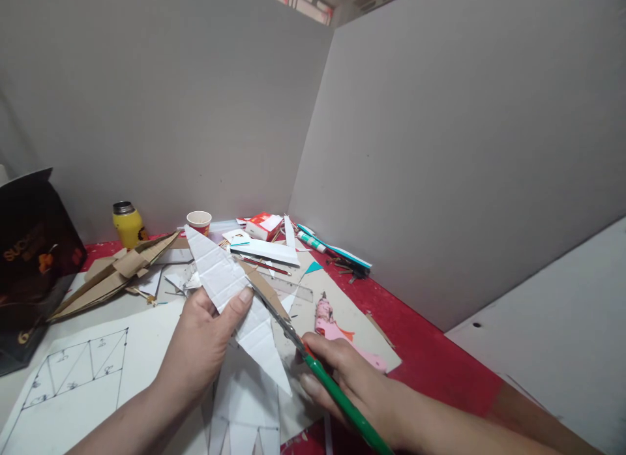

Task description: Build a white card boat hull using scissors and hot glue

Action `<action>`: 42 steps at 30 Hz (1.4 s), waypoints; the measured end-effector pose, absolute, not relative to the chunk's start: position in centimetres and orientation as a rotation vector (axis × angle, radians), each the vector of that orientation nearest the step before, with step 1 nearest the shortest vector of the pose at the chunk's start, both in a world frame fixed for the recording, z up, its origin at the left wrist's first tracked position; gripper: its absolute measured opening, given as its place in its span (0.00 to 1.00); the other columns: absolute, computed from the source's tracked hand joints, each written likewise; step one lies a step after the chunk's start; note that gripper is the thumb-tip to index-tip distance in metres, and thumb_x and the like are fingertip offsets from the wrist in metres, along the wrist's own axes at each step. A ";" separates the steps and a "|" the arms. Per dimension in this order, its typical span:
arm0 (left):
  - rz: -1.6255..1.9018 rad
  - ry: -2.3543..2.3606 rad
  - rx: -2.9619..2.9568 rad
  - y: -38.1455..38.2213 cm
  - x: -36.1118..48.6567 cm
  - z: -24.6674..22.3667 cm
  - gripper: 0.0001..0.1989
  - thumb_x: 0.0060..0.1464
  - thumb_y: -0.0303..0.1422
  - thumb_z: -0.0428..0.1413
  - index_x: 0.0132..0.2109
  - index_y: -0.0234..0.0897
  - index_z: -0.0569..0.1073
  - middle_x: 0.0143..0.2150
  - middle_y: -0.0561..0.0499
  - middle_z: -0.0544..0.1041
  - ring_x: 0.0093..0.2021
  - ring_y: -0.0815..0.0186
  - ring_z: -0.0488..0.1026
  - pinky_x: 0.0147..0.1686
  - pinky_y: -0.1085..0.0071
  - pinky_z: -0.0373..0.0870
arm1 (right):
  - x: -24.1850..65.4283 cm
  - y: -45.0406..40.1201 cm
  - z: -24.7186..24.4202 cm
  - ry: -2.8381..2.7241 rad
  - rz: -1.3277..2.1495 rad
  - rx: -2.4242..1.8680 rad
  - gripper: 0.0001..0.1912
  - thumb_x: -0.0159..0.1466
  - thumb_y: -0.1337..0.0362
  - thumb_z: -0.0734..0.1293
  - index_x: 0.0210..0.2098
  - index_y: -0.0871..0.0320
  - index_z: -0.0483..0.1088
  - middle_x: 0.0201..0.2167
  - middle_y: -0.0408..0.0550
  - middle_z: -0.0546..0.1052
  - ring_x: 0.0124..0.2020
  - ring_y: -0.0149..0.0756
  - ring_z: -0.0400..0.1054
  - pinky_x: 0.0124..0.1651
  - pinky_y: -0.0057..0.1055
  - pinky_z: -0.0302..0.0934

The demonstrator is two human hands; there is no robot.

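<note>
My left hand is closed on a long white piece of card, pointed at both ends and creased across, with the thumb on top. My right hand grips green-handled scissors, their blades reaching up along the card's right edge beside my left thumb. Whether the blades have card between them is hard to make out. Below the card lies a white sheet with triangular points at its lower end. A pink glue gun rests just beyond my right hand.
A paper drawing lies at left, near a dark bag. Behind it are folded brown cardboard, a yellow bottle and a paper cup. A ruler, pencil and glue stick lie among scraps. Grey partitions enclose the red table.
</note>
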State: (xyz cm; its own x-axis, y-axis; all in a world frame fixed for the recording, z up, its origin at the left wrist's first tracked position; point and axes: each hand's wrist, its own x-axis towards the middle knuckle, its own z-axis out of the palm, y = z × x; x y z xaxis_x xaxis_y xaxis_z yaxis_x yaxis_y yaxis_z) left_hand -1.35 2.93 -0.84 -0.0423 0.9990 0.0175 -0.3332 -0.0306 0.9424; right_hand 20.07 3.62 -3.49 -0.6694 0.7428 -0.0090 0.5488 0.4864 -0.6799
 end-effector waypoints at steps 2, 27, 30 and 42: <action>1.394 0.963 0.938 3.0 -1.3 -0.9 0.24 0.53 0.38 0.61 0.58 0.42 0.71 0.50 0.47 0.80 0.46 0.59 0.78 0.46 0.66 0.72 | 20.0 3.5 -3.7 -2.437 0.958 -1.065 0.11 0.67 0.58 0.58 0.30 0.55 0.55 0.23 0.38 0.62 0.23 0.28 0.55 0.28 0.27 0.53; 1.416 0.945 0.846 3.0 -0.9 -1.1 0.27 0.53 0.38 0.61 0.60 0.40 0.69 0.48 0.46 0.81 0.43 0.59 0.78 0.42 0.67 0.74 | 20.0 3.7 -3.7 -2.449 0.996 -1.011 0.11 0.68 0.55 0.56 0.33 0.56 0.58 0.27 0.42 0.66 0.26 0.30 0.57 0.30 0.28 0.56; 1.405 0.950 0.874 2.9 -0.9 -1.2 0.29 0.53 0.39 0.61 0.61 0.40 0.67 0.50 0.45 0.80 0.45 0.58 0.77 0.43 0.66 0.73 | 20.0 3.8 -4.0 -2.447 1.010 -1.035 0.11 0.68 0.56 0.57 0.33 0.56 0.58 0.25 0.40 0.66 0.25 0.29 0.57 0.30 0.27 0.56; 1.413 0.899 0.893 2.9 -0.7 -1.5 0.27 0.53 0.39 0.61 0.59 0.40 0.69 0.54 0.44 0.78 0.50 0.55 0.76 0.49 0.62 0.71 | 20.0 3.4 -3.8 -2.499 0.869 -1.071 0.12 0.67 0.54 0.57 0.34 0.56 0.59 0.25 0.42 0.68 0.24 0.30 0.58 0.29 0.28 0.55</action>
